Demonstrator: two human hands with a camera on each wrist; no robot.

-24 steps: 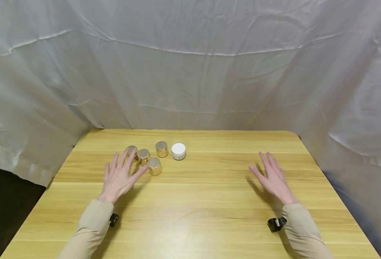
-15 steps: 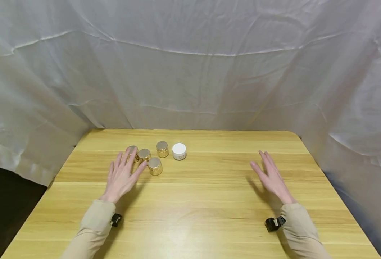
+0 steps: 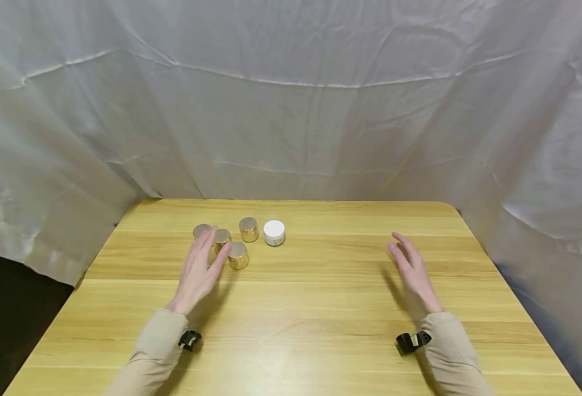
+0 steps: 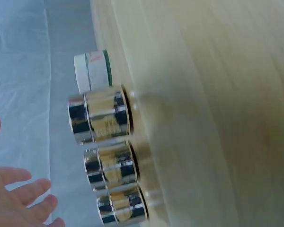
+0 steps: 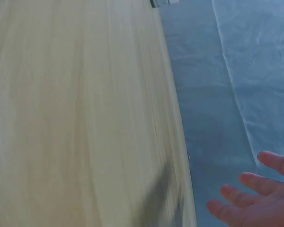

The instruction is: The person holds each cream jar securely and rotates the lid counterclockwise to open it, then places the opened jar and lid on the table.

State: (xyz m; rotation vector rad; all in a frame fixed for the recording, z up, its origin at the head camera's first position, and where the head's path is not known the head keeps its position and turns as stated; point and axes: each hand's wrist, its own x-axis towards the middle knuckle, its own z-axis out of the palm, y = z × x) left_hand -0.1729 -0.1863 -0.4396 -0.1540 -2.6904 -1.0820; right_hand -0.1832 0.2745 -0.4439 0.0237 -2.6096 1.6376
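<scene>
My left hand (image 3: 198, 276) hovers over the left part of the table, fingers extended, thumb apart, holding nothing. Several small gold jars with lids stand around its fingertips. The nearest gold jar (image 3: 238, 256) is just right of the thumb; another gold jar (image 3: 222, 237) shows between thumb and fingers. A third gold jar (image 3: 201, 230) is partly hidden by the fingers. Farther right are one more gold jar (image 3: 248, 229) and a white jar (image 3: 274, 233). In the left wrist view the white jar (image 4: 93, 71) stands beyond the gold ones. My right hand (image 3: 416, 274), empty, hovers with loosely extended fingers above the table's right side.
The wooden table (image 3: 310, 308) has its far edge along a hanging grey-white curtain (image 3: 300, 121), which also encloses both sides. Black devices (image 3: 189, 340) sit at both wrists. A dark area (image 3: 14, 319) lies beyond the table's left edge.
My left hand has moved rightward and turned more on its side, fingers closer together. The right hand has shifted slightly left and also turned. The jars have stayed in place.
</scene>
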